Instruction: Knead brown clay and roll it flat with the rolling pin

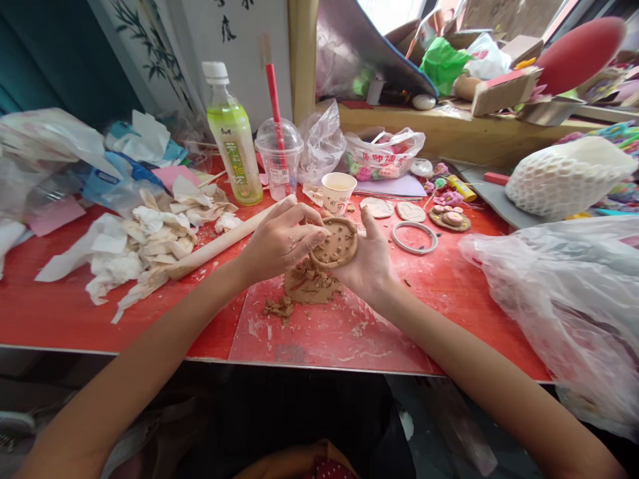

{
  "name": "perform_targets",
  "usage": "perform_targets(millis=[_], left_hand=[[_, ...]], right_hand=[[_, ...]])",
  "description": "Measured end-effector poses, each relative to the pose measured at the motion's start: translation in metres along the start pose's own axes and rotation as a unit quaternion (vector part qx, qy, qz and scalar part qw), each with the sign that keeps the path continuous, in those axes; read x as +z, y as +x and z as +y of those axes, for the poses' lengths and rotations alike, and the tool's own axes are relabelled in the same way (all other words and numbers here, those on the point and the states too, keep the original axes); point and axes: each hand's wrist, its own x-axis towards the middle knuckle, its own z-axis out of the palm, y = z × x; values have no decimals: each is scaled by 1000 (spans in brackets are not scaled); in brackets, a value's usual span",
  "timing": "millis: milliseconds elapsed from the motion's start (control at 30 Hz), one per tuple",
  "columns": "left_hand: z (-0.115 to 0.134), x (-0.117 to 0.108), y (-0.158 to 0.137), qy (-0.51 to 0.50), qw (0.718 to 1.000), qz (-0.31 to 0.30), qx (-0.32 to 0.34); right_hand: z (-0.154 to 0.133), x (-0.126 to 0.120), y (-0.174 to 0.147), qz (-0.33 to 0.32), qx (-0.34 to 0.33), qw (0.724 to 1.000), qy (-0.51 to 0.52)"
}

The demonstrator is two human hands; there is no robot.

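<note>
A round brown clay disc (335, 243) with a raised rim and several small lumps on its face is tilted toward me. My right hand (367, 266) supports it from behind and the right side, thumb pointing up. At the disc's left edge, my left hand (289, 234) has its fingers bent and thumb pressed in as a pinch; what lies between the fingertips is hidden. Below both hands, a flat slab of brown clay (312, 291) with loose crumbs lies on a clear sheet (319, 339). More clay bits (279, 307) sit left of it.
A rolling pin (219, 245) lies beside crumpled tissues (124, 249). Behind stand a drink bottle (232, 146), a lidded cup with a red straw (279, 156) and a paper cup (338, 193). A ring (415, 238), clay pieces (450, 218) and a plastic bag (564, 286) are at right.
</note>
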Motion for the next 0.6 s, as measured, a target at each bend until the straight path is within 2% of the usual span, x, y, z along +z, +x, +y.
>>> perform_targets(millis=[133, 233, 400, 533, 600], left_hand=[[1, 0, 0, -7, 1000, -12, 3], [1, -1, 1, -10, 1000, 15, -19], [-3, -1, 4, 15, 987, 65, -146], [-6, 2, 5, -16, 973, 42, -225], [-5, 4, 4, -82, 963, 22, -257]], right_hand=[[0, -1, 0, -1, 1, 1000, -6], [1, -2, 1, 6, -5, 1000, -10], [1, -2, 1, -6, -30, 999, -14], [-4, 0, -1, -41, -91, 995, -3], [-7, 0, -1, -44, -115, 992, -12]])
